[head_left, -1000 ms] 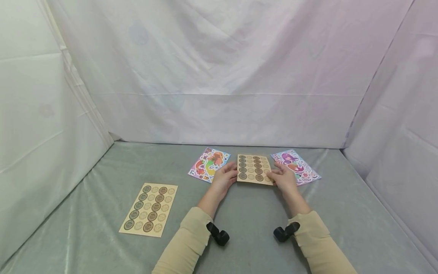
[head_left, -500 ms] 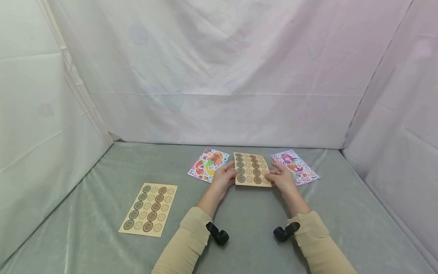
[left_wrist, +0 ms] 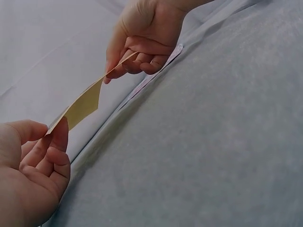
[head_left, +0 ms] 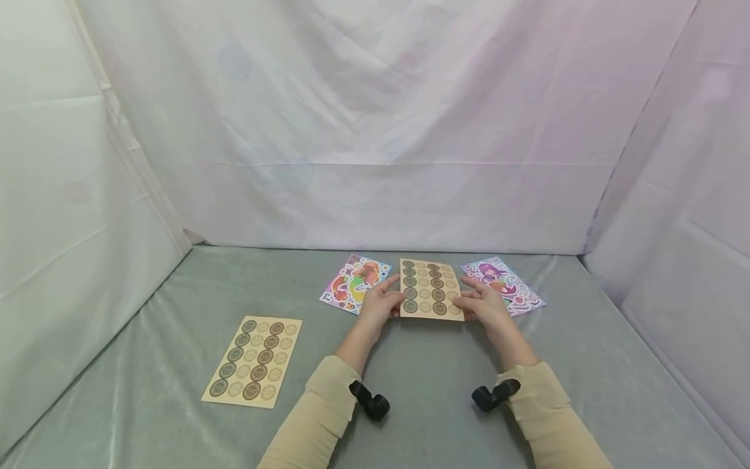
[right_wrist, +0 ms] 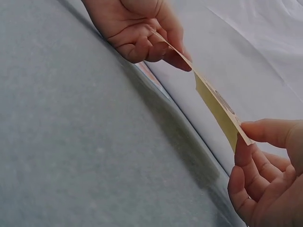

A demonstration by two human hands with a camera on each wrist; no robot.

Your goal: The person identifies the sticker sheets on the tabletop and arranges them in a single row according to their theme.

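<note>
Both hands hold up a tan sticker sheet (head_left: 430,290) printed with rows of round labels, some dark, some pale. My left hand (head_left: 377,306) pinches its left edge between thumb and fingers. The opposite edge is pinched by my right hand (head_left: 485,308), thumb on the printed face. In the left wrist view the sheet's plain yellowish back (left_wrist: 85,106) shows, and the sheet is off the table, slightly bent. The right wrist view shows the same yellow underside (right_wrist: 218,111), with a shadow on the cloth below.
A matching tan sticker sheet (head_left: 253,361) lies flat at the front left. Two colourful mermaid sticker sheets lie behind the hands, one on the left (head_left: 354,283) and one on the right (head_left: 504,285). Grey cloth (head_left: 422,404) covers the table; white curtains (head_left: 375,130) enclose it.
The held sticker sheet has shifted slightly left and shows a little more of its printed face. Both hands keep their grip on it. The sheets on the table stay put.
</note>
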